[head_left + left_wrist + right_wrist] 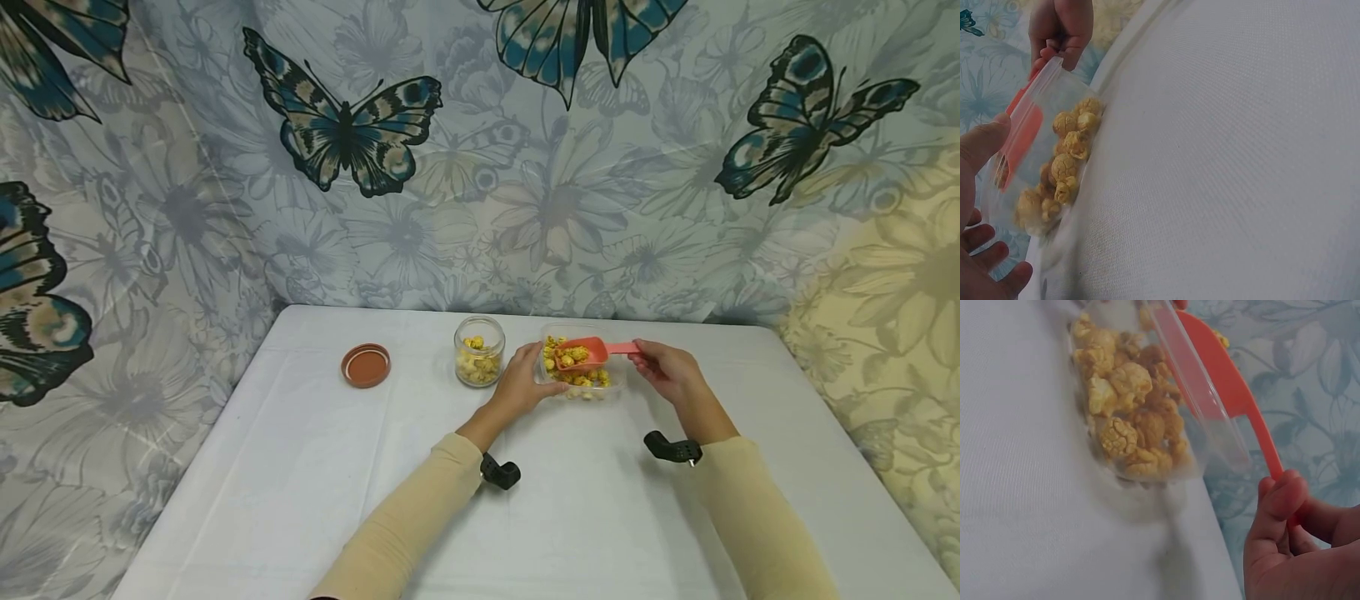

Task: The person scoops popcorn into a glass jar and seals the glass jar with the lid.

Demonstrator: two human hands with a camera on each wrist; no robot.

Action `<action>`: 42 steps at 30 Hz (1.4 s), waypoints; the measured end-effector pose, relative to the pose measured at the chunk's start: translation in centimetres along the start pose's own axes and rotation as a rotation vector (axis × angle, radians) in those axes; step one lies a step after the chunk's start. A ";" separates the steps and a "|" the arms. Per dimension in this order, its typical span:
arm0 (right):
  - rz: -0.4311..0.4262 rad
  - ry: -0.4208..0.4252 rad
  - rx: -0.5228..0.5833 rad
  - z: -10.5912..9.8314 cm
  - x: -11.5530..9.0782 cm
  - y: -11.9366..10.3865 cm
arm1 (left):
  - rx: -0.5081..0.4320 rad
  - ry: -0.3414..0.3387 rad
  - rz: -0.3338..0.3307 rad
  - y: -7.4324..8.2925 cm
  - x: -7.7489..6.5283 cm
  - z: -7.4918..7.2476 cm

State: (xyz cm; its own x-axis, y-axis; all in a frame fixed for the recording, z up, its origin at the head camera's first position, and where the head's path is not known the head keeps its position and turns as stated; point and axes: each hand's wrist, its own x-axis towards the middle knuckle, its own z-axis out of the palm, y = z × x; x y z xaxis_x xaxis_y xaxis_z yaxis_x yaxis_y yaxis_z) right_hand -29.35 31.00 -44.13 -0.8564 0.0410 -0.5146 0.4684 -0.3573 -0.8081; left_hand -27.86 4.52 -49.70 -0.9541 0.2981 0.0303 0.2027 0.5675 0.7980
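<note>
A coral-red scoop [592,353] with popcorn in its bowl sits level over a clear plastic container [1175,467] of yellow popcorn [1063,169]. Its handle is pinched between the thumb and fingers of my right hand [670,371], on the container's right. My left hand [517,383] is at the container's left end, thumb against the rim and the other fingers spread loosely. Just left of that hand stands an open glass jar [480,354], partly filled with popcorn.
A round brown lid [366,366] lies on the white tablecloth [300,467], left of the jar. Patterned cloth with butterflies [345,125] hangs behind the table's far edge. Each wrist wears a black device [671,447].
</note>
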 end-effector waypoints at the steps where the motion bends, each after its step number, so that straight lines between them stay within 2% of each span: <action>1: 0.001 0.003 0.009 -0.1 0.0 0.0 | 0.000 0.000 -0.001 0.0 0.0 0.0; 12: -0.015 0.007 0.047 -0.9 -0.2 0.1 | 0.017 0.007 0.001 0.1 -0.1 0.0; 22: -0.069 0.052 0.047 -0.6 -0.4 0.3 | 0.026 0.006 -0.002 0.1 -0.2 0.0; 42: -0.076 0.054 0.043 -0.6 -0.4 0.3 | 0.052 0.002 -0.002 0.4 -0.3 -0.2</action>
State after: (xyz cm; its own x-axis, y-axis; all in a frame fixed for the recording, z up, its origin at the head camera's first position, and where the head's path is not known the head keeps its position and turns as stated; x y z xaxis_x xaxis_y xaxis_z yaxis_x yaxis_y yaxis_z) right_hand -28.69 31.47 -44.32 -0.8756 0.1191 -0.4681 0.3920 -0.3910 -0.8328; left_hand -27.57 4.54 -49.25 -0.9550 0.2951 0.0299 0.2117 0.6076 0.7655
